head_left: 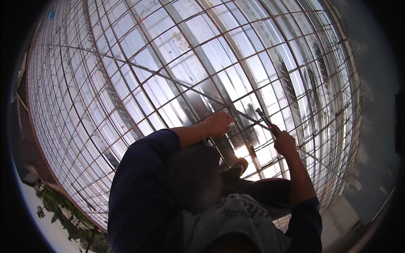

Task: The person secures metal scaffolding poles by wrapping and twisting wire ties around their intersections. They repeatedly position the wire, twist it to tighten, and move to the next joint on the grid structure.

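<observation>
My right hand (285,142) is closed round the handles of dark pincers (264,117), which have a little red near my grip. Their head points up and left, over a long straight bar (181,84) that crosses the mesh diagonally. To the left, my left hand (218,123) is closed, its fingertips curled together just below that bar; what they hold is too small to make out. Under both hands lies a grid of thin rusty steel bars (213,76), above shiny ribbed metal sheeting (174,40). A bare foot (241,163) shows below, between my arms.
The mesh spreads far to the left and away from me. Along the right runs a grey wall or surface (377,139). Green foliage (69,213) and brickwork (39,156) lie beyond the left edge. A small blue thing (52,14) sits at the far left.
</observation>
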The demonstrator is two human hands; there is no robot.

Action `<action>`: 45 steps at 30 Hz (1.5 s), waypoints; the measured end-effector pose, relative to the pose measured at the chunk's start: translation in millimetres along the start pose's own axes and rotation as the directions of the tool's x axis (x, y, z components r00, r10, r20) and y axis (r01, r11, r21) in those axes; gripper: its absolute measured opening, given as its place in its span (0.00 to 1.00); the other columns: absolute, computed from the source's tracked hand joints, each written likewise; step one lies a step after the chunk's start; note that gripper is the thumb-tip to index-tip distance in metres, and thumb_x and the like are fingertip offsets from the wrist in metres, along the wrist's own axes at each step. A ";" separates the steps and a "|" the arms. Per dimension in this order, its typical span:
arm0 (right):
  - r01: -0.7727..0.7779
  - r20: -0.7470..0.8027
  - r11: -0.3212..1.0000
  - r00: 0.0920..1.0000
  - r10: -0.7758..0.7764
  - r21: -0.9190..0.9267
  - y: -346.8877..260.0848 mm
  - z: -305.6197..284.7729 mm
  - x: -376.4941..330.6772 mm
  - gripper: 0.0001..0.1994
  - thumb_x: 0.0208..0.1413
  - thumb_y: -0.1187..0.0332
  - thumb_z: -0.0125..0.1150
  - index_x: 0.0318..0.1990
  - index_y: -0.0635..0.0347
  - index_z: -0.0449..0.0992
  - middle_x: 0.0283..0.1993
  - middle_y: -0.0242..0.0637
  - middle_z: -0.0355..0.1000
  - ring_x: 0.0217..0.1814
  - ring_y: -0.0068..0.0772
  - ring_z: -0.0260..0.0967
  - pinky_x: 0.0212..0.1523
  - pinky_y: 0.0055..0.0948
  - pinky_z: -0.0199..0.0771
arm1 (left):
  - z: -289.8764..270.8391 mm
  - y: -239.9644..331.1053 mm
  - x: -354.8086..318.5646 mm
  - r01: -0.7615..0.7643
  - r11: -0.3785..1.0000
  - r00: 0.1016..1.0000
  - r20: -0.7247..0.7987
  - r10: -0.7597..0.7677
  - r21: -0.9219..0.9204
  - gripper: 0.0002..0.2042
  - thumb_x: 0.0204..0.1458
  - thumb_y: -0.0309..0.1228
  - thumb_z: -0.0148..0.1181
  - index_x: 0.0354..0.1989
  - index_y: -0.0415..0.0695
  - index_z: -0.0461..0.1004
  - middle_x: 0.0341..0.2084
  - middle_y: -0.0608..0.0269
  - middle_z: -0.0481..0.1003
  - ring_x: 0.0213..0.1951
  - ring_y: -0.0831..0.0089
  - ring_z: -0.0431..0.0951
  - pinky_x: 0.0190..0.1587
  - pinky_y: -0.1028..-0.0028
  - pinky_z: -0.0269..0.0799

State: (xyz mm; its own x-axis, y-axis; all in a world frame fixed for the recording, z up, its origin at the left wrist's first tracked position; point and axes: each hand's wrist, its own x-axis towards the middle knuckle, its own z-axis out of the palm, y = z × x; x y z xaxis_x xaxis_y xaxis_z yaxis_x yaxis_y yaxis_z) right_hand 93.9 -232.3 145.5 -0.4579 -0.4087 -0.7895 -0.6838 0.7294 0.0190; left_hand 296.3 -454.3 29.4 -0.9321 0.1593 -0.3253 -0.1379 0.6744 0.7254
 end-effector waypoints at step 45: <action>0.222 -0.140 0.457 0.761 -0.633 -0.861 -119.9 -80.7 51.3 0.24 0.55 0.58 0.53 0.59 0.53 0.64 0.61 0.41 0.59 0.70 0.45 0.45 0.64 0.58 0.46 | -14.6 -24.6 -5.1 0.109 0.779 0.866 -0.325 -0.379 -0.617 0.16 0.58 0.41 0.52 0.41 0.40 0.76 0.36 0.45 0.76 0.42 0.49 0.75 0.44 0.60 0.68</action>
State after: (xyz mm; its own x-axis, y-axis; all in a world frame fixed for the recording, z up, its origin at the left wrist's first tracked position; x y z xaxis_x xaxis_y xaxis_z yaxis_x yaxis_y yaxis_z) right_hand 106.5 -385.0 152.2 0.0049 -0.8495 -0.5276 -0.9034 -0.2300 0.3620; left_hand 299.5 -482.2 22.1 -0.8641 -0.3521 -0.3597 -0.4161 0.0978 0.9040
